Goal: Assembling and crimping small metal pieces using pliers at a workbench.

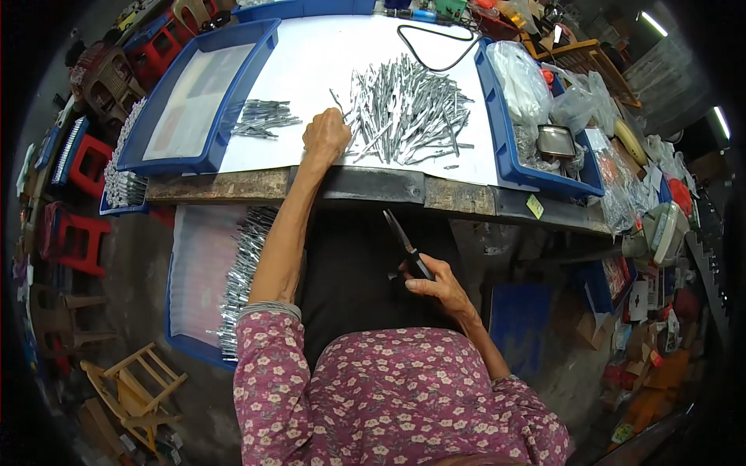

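My left hand (326, 136) is closed at the left edge of a large heap of thin grey metal strips (408, 109) on a white sheet (311, 54). Its fingertips are hidden under the hand, so what they pinch does not show. One short strip (336, 99) pokes up just beyond the knuckles. To the left lies a smaller bundle of similar strips (266, 118). Over my lap, below the table edge, my right hand (441, 284) grips dark long-nose pliers (406, 242) by their black handles, the tapered jaws pointing up and left.
A blue tray (264, 48) stands at the table's left, and another blue tray (497, 109) with plastic bags and a metal tin at its right. A black cable (423, 60) loops behind the heap. Below the worn table edge (373, 185), a third tray (172, 307) holds several metal pieces.
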Tool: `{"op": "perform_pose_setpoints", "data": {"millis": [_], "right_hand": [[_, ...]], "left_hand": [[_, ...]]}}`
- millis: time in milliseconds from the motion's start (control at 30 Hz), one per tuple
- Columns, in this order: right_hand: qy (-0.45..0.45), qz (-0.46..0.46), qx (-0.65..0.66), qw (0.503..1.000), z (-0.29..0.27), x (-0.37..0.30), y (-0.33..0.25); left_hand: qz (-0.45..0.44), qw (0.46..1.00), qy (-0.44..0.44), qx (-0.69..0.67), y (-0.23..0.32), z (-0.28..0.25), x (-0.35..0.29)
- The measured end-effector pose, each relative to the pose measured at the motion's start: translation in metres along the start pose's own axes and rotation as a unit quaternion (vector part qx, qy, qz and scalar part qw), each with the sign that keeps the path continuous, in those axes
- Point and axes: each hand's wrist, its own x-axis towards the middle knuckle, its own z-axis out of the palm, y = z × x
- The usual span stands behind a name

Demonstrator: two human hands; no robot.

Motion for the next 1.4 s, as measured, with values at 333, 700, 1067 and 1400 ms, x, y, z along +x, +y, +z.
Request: {"op": "perform_pose_setpoints", "data": {"millis": [333,700,1067,1400], "right_hand": [[-0.011,0.003,0.003,1.0,-0.003,0.0,-0.008],[-0.001,-0.013,-0.013,1.0,-0.001,-0.002,-0.013],[0.012,-0.03,-0.039,0.999,0.003,-0.002,-0.021],[0.178,-0.221,-0.206,0.937,0.002,0.002,-0.03]], "left_hand": [[0.038,0.996,0.078,0.002,-0.013,0.007,-0.003],[0.193,0.97,0.105,0.1,0.005,-0.001,-0.024],[0.224,0.961,0.157,0.04,0.008,-0.006,-0.027],[-0.046,0.7,-0.19,-0.687,0.045,-0.024,-0.09]]}}
